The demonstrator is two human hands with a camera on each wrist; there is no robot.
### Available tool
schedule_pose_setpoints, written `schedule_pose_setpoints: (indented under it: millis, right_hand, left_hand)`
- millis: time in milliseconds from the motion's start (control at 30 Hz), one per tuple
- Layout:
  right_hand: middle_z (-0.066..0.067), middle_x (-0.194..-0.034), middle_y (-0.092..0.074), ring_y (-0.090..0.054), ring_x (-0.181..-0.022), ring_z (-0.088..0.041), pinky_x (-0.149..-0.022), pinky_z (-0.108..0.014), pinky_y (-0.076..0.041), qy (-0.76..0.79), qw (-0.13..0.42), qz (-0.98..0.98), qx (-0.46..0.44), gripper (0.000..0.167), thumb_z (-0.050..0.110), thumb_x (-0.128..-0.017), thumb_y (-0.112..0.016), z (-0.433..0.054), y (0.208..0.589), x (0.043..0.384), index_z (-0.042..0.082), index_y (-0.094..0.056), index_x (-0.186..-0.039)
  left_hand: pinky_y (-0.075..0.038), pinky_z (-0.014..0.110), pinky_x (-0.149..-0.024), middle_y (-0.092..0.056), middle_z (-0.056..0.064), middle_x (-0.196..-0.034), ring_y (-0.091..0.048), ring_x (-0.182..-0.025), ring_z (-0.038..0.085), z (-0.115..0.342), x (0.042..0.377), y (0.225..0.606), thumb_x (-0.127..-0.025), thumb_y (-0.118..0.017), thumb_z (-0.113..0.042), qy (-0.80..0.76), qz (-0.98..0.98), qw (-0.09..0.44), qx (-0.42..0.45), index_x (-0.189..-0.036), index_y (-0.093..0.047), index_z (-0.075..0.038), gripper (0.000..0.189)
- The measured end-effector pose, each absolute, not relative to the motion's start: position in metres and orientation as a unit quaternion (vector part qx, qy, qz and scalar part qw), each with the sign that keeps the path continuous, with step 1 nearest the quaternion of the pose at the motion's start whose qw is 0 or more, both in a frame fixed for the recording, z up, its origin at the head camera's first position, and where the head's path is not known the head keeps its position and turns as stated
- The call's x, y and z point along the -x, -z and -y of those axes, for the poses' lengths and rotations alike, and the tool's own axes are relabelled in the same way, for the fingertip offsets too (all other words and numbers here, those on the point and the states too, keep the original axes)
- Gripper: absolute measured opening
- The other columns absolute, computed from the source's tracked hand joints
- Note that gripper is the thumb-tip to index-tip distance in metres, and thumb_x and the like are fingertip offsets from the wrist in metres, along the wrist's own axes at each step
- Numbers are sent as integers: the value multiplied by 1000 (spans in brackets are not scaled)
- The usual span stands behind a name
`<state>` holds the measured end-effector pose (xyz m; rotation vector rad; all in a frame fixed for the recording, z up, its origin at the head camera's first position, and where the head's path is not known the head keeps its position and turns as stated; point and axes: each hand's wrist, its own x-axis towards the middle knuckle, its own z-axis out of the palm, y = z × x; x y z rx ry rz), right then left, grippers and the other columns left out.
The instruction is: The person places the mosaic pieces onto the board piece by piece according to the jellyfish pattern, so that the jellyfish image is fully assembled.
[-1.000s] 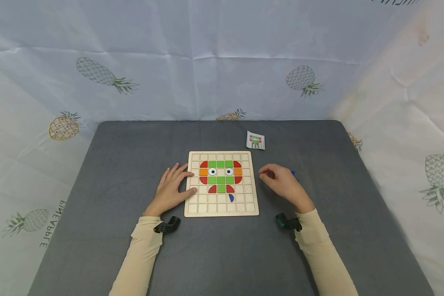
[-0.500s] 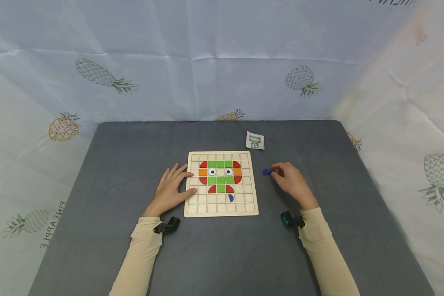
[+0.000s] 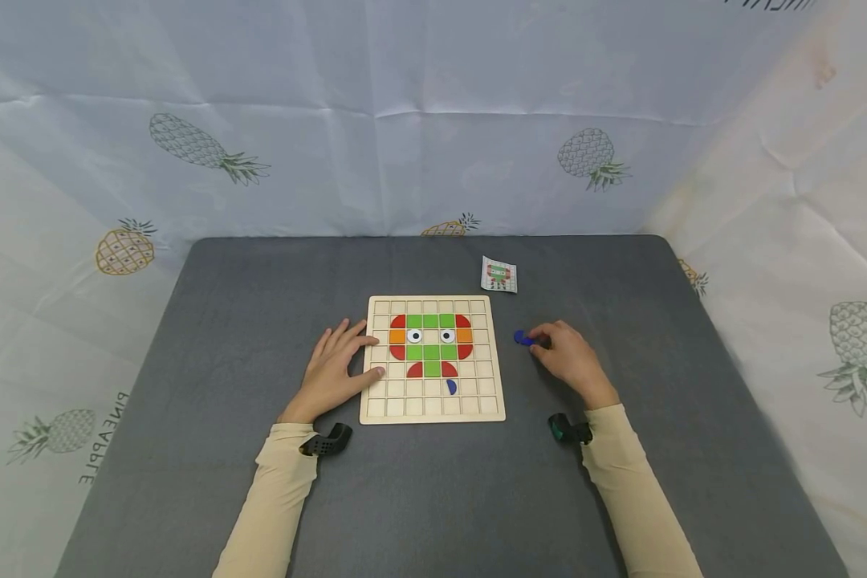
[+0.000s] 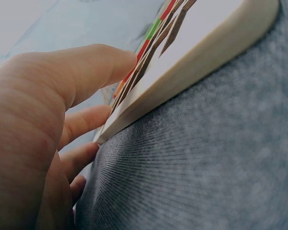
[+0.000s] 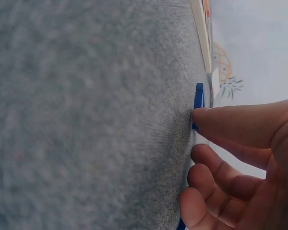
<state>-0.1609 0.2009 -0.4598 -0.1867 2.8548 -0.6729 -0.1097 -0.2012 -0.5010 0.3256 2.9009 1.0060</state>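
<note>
A square wooden grid board (image 3: 397, 408) bears a face pattern of red, green and orange pieces with two eye pieces. One blue half-round piece (image 3: 451, 387) lies in a lower cell. My left hand (image 3: 331, 376) rests at the board's left edge, fingers spread, thumb over the rim; the left wrist view shows the thumb (image 4: 101, 64) above the board. To the right of the board, my right hand (image 3: 572, 360) pinches at small blue pieces (image 3: 523, 338) on the table. In the right wrist view the thumb touches a blue piece (image 5: 199, 96); the other fingers are curled.
Behind the board's right corner lies a small card (image 3: 499, 274) printed with a similar face pattern. Another bit of blue (image 5: 181, 224) shows beneath the right hand's fingers. A pineapple-print cloth (image 3: 405, 160) hangs behind the grey table (image 3: 433, 498).
My right hand has moved away from the board to the right, uncovering the blue pieces, and then shifted one of them slightly. The left hand and the board have stayed put.
</note>
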Motion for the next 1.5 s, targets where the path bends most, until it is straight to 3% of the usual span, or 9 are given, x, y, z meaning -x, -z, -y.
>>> schedule_pose_setpoints:
  millis: [300,667,833,1000,1500]
  right_hand:
    - [-14,-108,-65,-61,-97,-28,-76,-46,-53,222,108,-967,66,25,22,-98,-67,-198,463,160,10,-71,-119]
    - [-9,-92,-66,-58,-80,-21,-70,-34,-47,262,83,-957,92,8,13,-94,-70,-198,463,156,7,-69,-99]
    - [-7,-88,-64,-53,-74,-18,-65,-30,-43,307,88,-942,101,13,13,-96,-69,-196,457,151,5,-68,-107]
    - [-6,-90,-60,-51,-78,-18,-67,-29,-42,324,80,-935,123,21,12,-98,-67,-190,447,146,6,-70,-118]
    - [-4,-92,-66,-56,-81,-17,-65,-24,-48,360,119,-910,166,25,12,-97,-68,-157,429,130,5,-69,-121]
  left_hand:
    - [1,50,-131,-32,7,-166,-12,-160,31,201,109,501,-90,-71,-46,-327,-939,32,-104,-138,-59,-19,57]
    - [1,50,-131,-33,8,-166,-12,-160,31,201,110,501,-90,-71,-46,-325,-939,32,-106,-138,-60,-18,56]
    - [1,50,-131,-33,7,-166,-13,-159,31,201,110,502,-90,-71,-46,-324,-940,29,-106,-137,-60,-19,56]
    - [0,50,-131,-33,7,-166,-13,-160,31,201,111,502,-90,-71,-46,-323,-940,29,-106,-137,-60,-19,56]
    - [1,50,-131,-33,8,-166,-12,-160,31,201,111,501,-90,-71,-46,-323,-940,31,-103,-137,-60,-19,56]
